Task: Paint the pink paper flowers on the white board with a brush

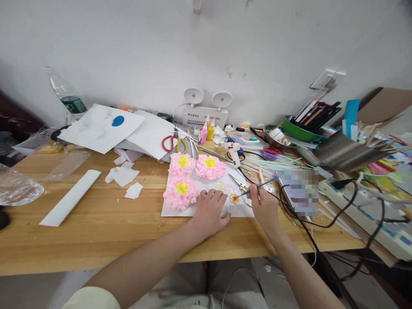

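My right hand (264, 207) pinches a thin blue brush (261, 185), its tip in a yellow-brown paint blob (234, 198) on a white sheet (180, 213). My left hand (210, 211) lies on the same sheet with its fingers spread, beside a pink fluffy flower with a yellow centre (180, 193). Two similar flowers, one at the back left (182, 164) and one further right (210, 166), sit behind it. Small pale yellow and pink paint spots show near the blob. Open scissors (240, 182) lie partly behind my right hand.
A glue gun (234, 155), paint bottles (210, 130) and red-and-yellow-handled pliers (175, 143) stand or lie behind the sheet. On the right are a phone (294, 193), black cables and a power strip (370, 219). Paper scraps (124, 175) and a rolled white paper (71, 198) lie left.
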